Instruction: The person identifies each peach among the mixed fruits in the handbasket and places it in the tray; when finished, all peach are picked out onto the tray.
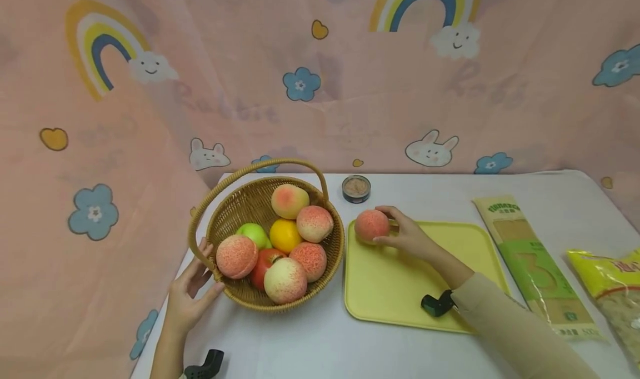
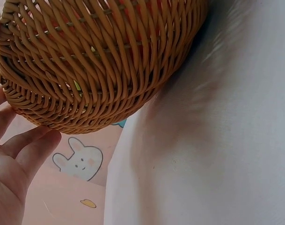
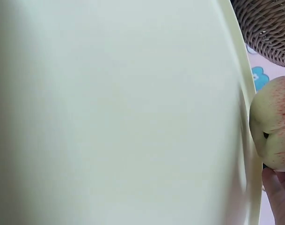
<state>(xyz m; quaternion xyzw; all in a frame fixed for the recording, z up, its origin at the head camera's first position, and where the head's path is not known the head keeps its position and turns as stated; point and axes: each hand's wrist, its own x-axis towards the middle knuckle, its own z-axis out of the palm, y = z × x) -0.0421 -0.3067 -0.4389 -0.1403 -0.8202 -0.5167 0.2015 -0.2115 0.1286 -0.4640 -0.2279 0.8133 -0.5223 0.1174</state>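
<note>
A wicker basket (image 1: 284, 308) with a tall arched handle holds several peaches, a green apple (image 1: 254, 235), an orange (image 1: 285, 235) and a red fruit (image 1: 264, 267) partly covered by the peaches. My left hand (image 1: 189, 290) grips the basket's left rim by the handle's base; in the left wrist view its fingertips lie against the woven rim. With thumb and fingers my right hand (image 1: 407, 235) holds a pink peach (image 1: 371, 226) over the back left corner of the yellow tray (image 1: 400, 290). The peach's pale underside with a small dark hollow faces the right wrist camera.
Behind the tray's left corner stands a small round tin (image 1: 356, 189). A green-labelled noodle pack (image 1: 540, 265) lies right of the tray, and a yellow bag (image 1: 612, 284) sits at the far right. A patterned pink cloth (image 1: 320, 129) hangs behind the white table.
</note>
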